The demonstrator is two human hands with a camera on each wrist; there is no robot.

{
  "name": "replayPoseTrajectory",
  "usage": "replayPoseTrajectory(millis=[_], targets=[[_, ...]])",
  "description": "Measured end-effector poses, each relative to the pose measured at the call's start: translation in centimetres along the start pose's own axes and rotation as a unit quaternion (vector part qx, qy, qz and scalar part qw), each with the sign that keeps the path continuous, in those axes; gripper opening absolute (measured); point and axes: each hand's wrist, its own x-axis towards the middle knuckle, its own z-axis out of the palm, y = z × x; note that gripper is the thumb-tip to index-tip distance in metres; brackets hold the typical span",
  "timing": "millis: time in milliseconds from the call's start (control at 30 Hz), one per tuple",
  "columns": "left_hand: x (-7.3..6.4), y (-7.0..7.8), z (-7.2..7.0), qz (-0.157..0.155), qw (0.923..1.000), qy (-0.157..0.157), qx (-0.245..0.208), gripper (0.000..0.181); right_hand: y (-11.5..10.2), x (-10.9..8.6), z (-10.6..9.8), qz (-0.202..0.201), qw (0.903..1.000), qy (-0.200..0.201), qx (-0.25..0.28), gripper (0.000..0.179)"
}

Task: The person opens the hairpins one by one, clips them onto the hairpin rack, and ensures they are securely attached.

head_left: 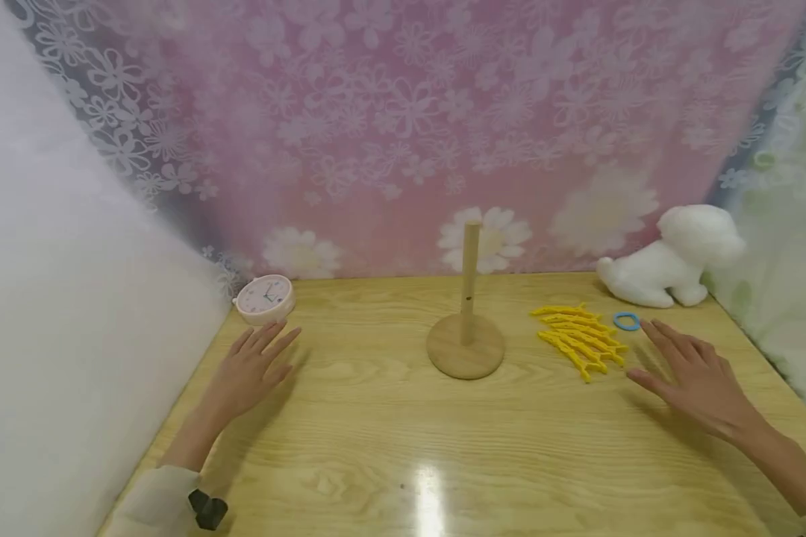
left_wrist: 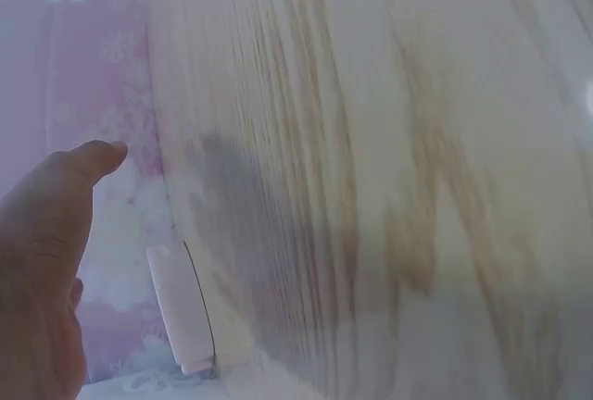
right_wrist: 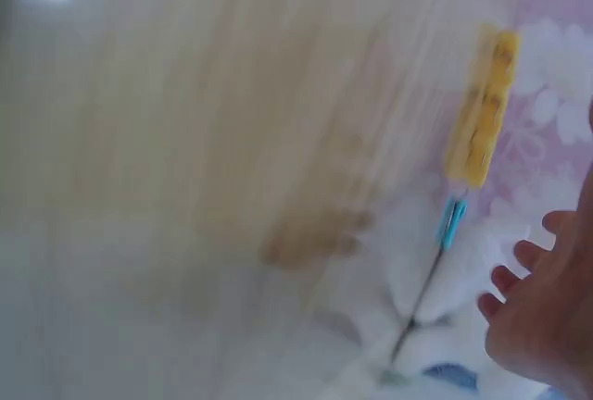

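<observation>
My left hand (head_left: 242, 377) is held over the left side of the table, fingers spread and holding nothing. Just beyond its fingertips is a round pink clock (head_left: 266, 299), which also shows as a pale edge-on shape in the left wrist view. On the right, my right hand (head_left: 701, 380) hovers with fingers apart and nothing in it. Close to its fingertips lies a small blue ring (head_left: 627, 316). Left of that ring is a group of thin yellow zigzag plastic pieces (head_left: 580, 339), seen low and edge-on as a yellow strip (right_wrist: 484, 113) in the right wrist view.
A wooden stand with an upright rod (head_left: 469, 276) on a round base (head_left: 466, 365) is near the middle of the table (head_left: 376, 440). A white plush dog (head_left: 678, 257) sits at the back right. Flowered cloth (head_left: 389, 134) hangs behind, and a white surface (head_left: 74, 298) borders the left.
</observation>
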Motion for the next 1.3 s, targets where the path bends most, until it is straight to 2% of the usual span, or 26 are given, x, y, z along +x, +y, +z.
replayPoseTrajectory(millis=[67, 167, 267, 333, 433, 533, 700, 767, 933, 1000, 1067, 1200, 1300], targets=[[0.4, 0.3, 0.6, -0.010, 0.9988, 0.009, -0.048, 0.067, -0.8, 0.3, 0.4, 0.018, 0.9965, -0.015, 0.080, 0.081], [1.7, 1.0, 1.3, -0.022, 0.9915, 0.019, -0.127, 0.065, -1.8, 0.5, 0.7, 0.039, 0.9831, -0.043, 0.173, 0.076], [3.3, 2.1, 1.8, -0.038, 0.9832, 0.012, -0.178, 0.062, -2.7, 0.4, 0.9, 0.075, 0.9680, -0.074, 0.228, 0.075], [4.3, 2.9, 2.0, -0.053, 0.9775, -0.009, -0.204, 0.061, -3.2, 0.3, 1.1, 0.096, 0.9612, -0.080, 0.246, 0.075], [6.0, 4.0, 2.6, -0.073, 0.9701, -0.036, -0.229, 0.061, -4.0, 0.3, 1.7, 0.116, 0.9550, -0.064, 0.265, 0.072], [7.8, 4.9, 3.7, -0.080, 0.9606, -0.058, -0.260, 0.062, -4.6, 0.2, 2.3, 0.124, 0.9500, -0.031, 0.285, 0.066], [9.8, 6.7, 5.3, -0.091, 0.9419, -0.101, -0.307, 0.066, -5.6, 0.0, 3.3, 0.129, 0.9326, 0.013, 0.337, 0.050], [10.5, 7.4, 5.8, -0.094, 0.9344, -0.116, -0.323, 0.070, -5.9, 0.1, 3.6, 0.133, 0.9269, 0.017, 0.350, 0.045], [12.3, 9.3, 6.9, -0.084, 0.9206, -0.134, -0.357, 0.084, -6.2, 0.6, 4.2, 0.136, 0.9313, 0.024, 0.337, 0.047], [13.0, 10.2, 7.4, -0.079, 0.9183, -0.139, -0.362, 0.090, -6.3, 0.8, 4.4, 0.136, 0.9373, 0.030, 0.320, 0.050], [13.6, 11.1, 7.7, -0.072, 0.9186, -0.143, -0.361, 0.093, -6.5, 1.0, 4.5, 0.134, 0.9450, 0.034, 0.296, 0.050], [14.6, 12.8, 8.5, -0.047, 0.9286, -0.158, -0.333, 0.096, -6.9, 1.3, 4.7, 0.131, 0.9609, 0.041, 0.240, 0.047], [15.2, 13.8, 9.0, -0.030, 0.9328, -0.166, -0.318, 0.094, -7.1, 1.5, 4.8, 0.128, 0.9688, 0.047, 0.207, 0.042]])
